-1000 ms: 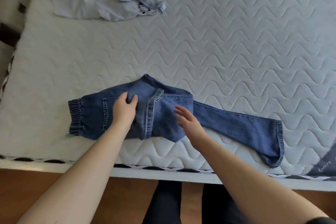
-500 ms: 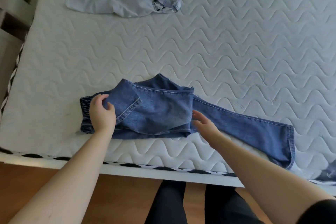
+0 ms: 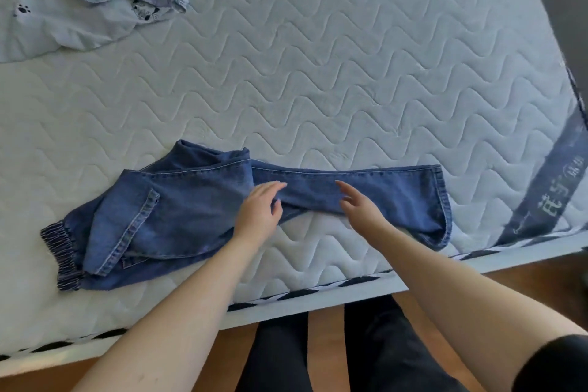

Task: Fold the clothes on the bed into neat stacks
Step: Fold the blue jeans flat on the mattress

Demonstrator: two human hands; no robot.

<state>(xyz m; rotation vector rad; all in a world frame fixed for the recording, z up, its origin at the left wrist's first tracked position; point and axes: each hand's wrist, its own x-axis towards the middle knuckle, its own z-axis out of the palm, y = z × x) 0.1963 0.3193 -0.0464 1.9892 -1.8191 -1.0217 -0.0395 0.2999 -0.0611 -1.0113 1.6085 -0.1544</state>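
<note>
— Near the mattress [image 3: 350,73] front edge, where are the jeans [image 3: 178,210] lying?
— Partly folded. The left hand [image 3: 259,212] and right hand [image 3: 359,207] are reaching over them, fingers relaxed, grasping nothing.

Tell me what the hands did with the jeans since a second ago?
The left hand let go of the waist end of the jeans, which it had folded over, and slid right to the fold's edge. The right hand moved further right along the leg, fingers straight. The leg now lies straighter. The pale clothes at the far corner stayed crumpled.
</note>
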